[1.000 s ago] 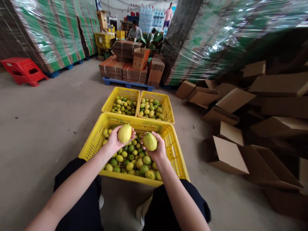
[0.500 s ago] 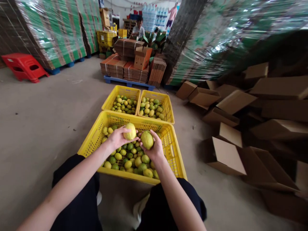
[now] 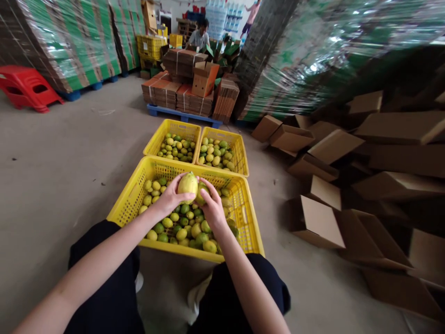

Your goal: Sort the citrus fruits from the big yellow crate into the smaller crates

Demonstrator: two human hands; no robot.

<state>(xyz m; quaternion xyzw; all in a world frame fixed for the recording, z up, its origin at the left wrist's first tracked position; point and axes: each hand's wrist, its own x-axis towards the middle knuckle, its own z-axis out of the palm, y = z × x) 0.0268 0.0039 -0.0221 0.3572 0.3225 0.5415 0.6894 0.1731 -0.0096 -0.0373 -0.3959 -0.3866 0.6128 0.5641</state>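
Our left grip (image 3: 172, 195) is closed on a yellow lemon (image 3: 188, 184), which sits at its right, between thumb and fingers. Our right grip (image 3: 213, 208) clasps a greener lemon (image 3: 199, 194), partly covered, at that grip's left. We hold both side by side above the near crate (image 3: 127, 202), where more lemons (image 3: 181, 234) lie.

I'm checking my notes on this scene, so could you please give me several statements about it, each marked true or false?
1. The left hand holds a yellow fruit, the right hand a greener fruit. True.
2. The hands are far apart. False: they are close together, above the front crate.
3. Two more yellow crates stand beyond it. True.
4. The front crate holds only yellow fruit. False: green ones lie there too.
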